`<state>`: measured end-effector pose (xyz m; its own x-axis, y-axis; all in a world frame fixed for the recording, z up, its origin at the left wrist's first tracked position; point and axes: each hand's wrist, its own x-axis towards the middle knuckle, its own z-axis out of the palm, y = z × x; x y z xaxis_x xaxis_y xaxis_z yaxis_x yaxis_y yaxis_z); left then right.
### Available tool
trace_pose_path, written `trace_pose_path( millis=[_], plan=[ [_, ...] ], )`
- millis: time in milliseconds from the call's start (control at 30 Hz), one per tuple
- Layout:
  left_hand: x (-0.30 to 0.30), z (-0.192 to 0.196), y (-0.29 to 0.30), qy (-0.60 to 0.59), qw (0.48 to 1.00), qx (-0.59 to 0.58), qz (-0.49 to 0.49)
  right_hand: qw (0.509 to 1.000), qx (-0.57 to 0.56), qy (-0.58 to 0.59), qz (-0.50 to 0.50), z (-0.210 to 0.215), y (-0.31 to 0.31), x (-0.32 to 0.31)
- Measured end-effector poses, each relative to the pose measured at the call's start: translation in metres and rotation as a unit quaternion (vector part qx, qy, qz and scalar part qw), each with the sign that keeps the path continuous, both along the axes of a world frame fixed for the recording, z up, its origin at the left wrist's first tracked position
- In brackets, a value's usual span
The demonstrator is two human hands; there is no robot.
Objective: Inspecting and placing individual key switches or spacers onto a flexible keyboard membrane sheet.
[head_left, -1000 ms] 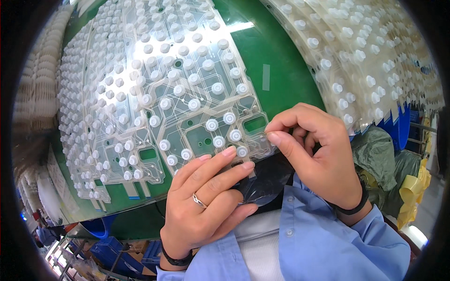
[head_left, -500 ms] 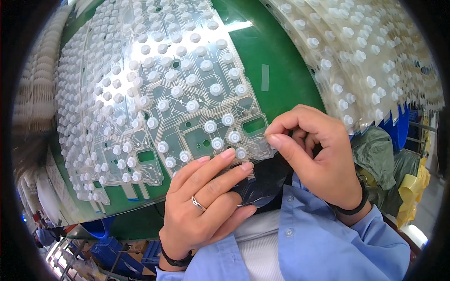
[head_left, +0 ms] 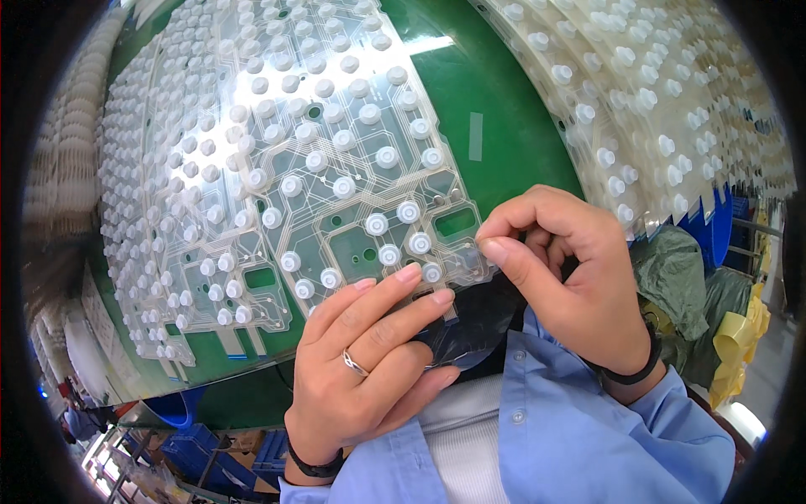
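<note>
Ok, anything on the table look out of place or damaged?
One possible oddity: a small, translucent rectangular strip lies by itself on the green tabletop, right of the white-domed clear plastic circuit sheet, touching no sheet. I see no spill or tear.

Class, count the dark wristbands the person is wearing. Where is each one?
2. One dark wristband is on the wrist of the left hand; another dark wristband is on the wrist of the right hand. Any under the blue sleeves would be hidden.
</note>
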<state>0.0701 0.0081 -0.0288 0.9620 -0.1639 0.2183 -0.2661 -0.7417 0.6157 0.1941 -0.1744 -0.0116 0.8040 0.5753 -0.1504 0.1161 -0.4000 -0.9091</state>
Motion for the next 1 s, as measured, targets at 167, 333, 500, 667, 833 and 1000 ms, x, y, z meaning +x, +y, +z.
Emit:
trace_pose_path(
  millis=[167, 333, 500, 667, 833, 1000],
  plan=[
    [0.000, 0.000, 0.000, 0.000, 1.000, 0.000, -0.001, 1.000, -0.009, -0.019, 0.003, 0.000, 0.000, 0.000],
    [0.000, 0.000, 0.000, -0.003, 1.000, 0.000, -0.002, 0.999, -0.016, -0.033, -0.003, 0.000, 0.002, -0.001],
    [0.000, -0.002, -0.001, -0.005, 1.000, 0.003, -0.002, 0.999, -0.012, -0.048, -0.003, -0.002, 0.002, -0.001],
    [0.001, -0.001, -0.004, 0.000, 0.999, 0.047, -0.007, 0.999, -0.014, -0.050, 0.016, -0.002, 0.000, 0.000],
    [0.000, -0.002, -0.004, -0.003, 0.999, 0.044, -0.004, 0.996, -0.011, -0.063, 0.064, -0.001, -0.008, 0.003],
    [0.000, -0.002, -0.004, -0.007, 0.999, 0.044, -0.005, 0.990, -0.016, -0.122, 0.075, -0.006, -0.010, -0.001]
  ],
)
